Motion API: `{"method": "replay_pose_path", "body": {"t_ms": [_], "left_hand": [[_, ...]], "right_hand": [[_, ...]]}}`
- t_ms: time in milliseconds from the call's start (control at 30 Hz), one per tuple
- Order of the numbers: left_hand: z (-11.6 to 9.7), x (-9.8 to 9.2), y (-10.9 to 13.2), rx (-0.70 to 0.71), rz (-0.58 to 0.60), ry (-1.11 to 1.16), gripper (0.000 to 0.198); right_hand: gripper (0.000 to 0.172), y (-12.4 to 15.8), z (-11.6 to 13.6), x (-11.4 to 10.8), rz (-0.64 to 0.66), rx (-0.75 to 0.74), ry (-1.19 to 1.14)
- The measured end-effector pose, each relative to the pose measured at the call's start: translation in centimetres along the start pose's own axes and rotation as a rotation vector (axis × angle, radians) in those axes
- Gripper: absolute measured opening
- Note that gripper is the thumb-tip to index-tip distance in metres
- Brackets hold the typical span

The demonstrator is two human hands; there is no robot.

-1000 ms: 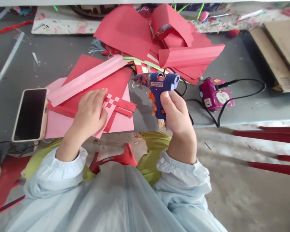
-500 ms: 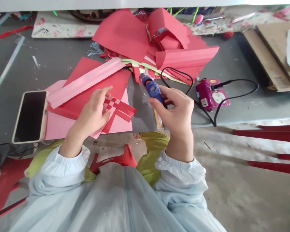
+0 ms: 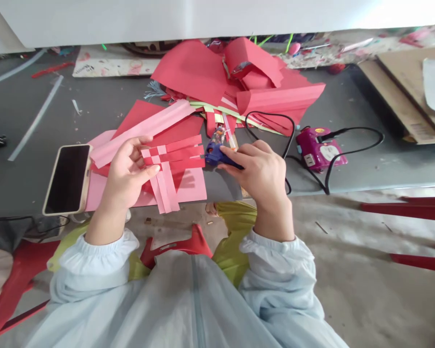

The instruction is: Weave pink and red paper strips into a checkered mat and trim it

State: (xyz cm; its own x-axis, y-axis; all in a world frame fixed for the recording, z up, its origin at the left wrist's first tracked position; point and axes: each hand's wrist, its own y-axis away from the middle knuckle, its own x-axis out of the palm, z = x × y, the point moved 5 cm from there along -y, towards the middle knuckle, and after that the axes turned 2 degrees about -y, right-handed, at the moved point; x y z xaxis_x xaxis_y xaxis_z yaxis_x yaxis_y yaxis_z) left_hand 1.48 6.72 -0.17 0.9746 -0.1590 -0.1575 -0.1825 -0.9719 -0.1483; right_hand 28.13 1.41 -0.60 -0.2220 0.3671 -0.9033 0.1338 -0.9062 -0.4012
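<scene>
My left hand [image 3: 127, 171] pinches a woven piece of red and pink paper strips [image 3: 158, 157] at its checkered corner. Loose red strip ends reach to the right, and pink ones hang toward me. In my right hand [image 3: 261, 169] is a blue hot glue gun [image 3: 215, 152], its nozzle turned left and close to the ends of the red strips. I cannot tell whether the nozzle touches the paper. Beneath the woven piece lie red and pink paper sheets [image 3: 194, 186], with a folded pink strip [image 3: 145, 129] across them.
A phone [image 3: 67, 179] lies at the left. Red paper [image 3: 195, 72] is heaped at the back over thin strips. A purple power socket box [image 3: 321, 150] with a black cable [image 3: 355, 129] stands right, near cardboard [image 3: 402, 101]. A red stool [image 3: 181, 241] is below the table edge.
My left hand has raised and turned the woven piece, so its red strips now point right. The glue gun has swung its nozzle left and come down beside the strip ends.
</scene>
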Motion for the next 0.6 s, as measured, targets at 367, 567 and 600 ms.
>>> {"method": "replay_pose_path", "body": {"t_ms": [367,567,600], "left_hand": [[-1.1,-0.4,1.8,-0.089,0.038,0.139,0.041],[-2.3,0.0,2.6,-0.057,-0.019,0.206,0.041],[-2.4,0.2,2.7,-0.039,-0.018,0.192,0.04]], "right_hand": [[0.036,-0.5,1.7,-0.4,-0.075,0.05,-0.365],[0.047,-1.4,5.9,0.2,0.022,0.253,-1.262],[0.047,-1.6,6.6,0.6,0.049,0.283,-1.342]]}}
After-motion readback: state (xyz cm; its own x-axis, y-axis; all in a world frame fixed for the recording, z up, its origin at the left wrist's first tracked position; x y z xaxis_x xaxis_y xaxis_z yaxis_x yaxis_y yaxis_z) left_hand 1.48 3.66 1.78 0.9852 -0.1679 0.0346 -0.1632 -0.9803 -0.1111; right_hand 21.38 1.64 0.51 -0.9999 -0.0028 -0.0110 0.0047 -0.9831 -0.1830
